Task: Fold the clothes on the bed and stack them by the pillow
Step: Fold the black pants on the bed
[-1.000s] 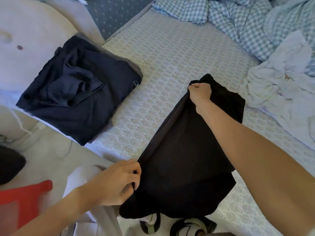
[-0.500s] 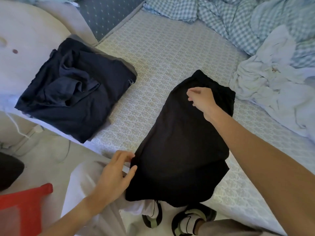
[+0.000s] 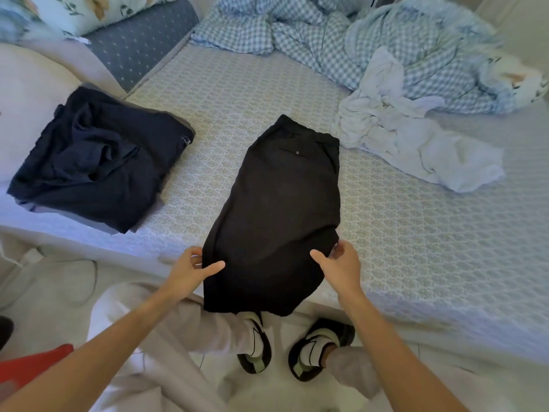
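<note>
Black shorts (image 3: 279, 209) lie on the bed (image 3: 416, 233). Left hand (image 3: 190, 272) and right hand (image 3: 341, 269) pinch the near sides, fingers clamped on cloth

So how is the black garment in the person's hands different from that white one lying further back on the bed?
The black garment lies flat and smooth, already folded lengthwise, while the white garment is a crumpled, unfolded heap. The black one is gripped at its near end by the left hand and right hand; nothing touches the white one. The black one overhangs the bed's edge; the white one lies wholly on the mattress. Both still await stacking.
</note>
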